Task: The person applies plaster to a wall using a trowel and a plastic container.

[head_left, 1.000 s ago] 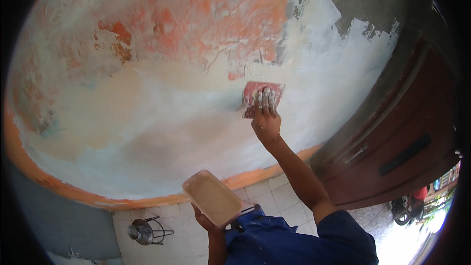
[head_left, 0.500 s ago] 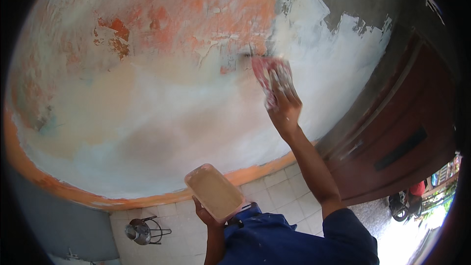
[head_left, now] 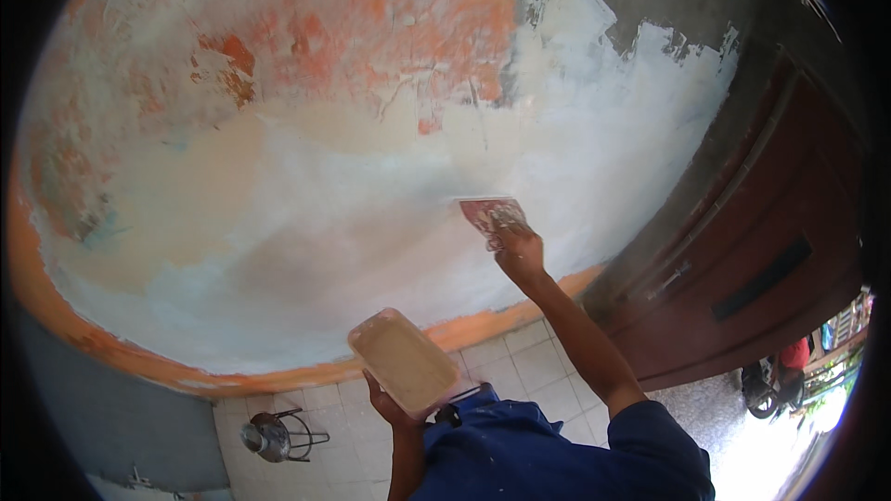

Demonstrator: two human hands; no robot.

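While the right hand (head_left: 520,253) grips a red flat putty scraper (head_left: 492,214) against the patchy orange-white plastered wall (head_left: 306,213), below it the left hand (head_left: 388,405) clutches a shallow beige plastic tray (head_left: 402,359)

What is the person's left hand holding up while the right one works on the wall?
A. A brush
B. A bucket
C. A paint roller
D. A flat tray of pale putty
D: the left hand props up a flat rectangular tray of pale putty, while the right hand presses a scraper to the wall.
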